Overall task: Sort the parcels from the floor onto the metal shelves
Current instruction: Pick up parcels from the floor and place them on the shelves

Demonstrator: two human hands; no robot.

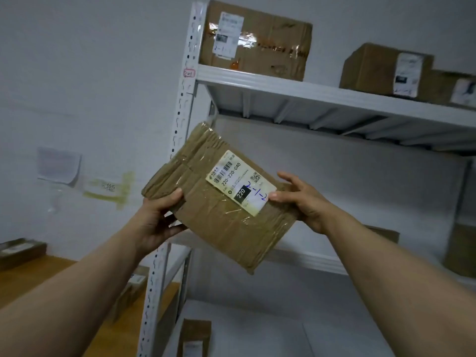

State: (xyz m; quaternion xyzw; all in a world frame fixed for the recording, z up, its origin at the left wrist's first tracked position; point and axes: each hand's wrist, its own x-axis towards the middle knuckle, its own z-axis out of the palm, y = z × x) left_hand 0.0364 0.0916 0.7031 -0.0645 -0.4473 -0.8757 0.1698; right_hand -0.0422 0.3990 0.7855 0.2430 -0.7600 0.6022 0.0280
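Left hand (157, 222), right hand (306, 199) grip parcel (221, 217) | flat, taped, labelled

Flat brown corrugated-cardboard parcel (219, 222): creased, matt, banded with glossy clear tape (233, 210). White paper label (240, 182) on it: smooth, with a sheen under the tape. White painted metal shelving (309, 92): smooth, satin finish.

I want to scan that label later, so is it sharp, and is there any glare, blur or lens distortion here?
Head view: the label on the held parcel is sharp, 220-220-C40 readable, with mild glare on its tape; head view: the top-shelf box label and the wall paper are blurred; head view: the shelf upright bows from wide-angle distortion.
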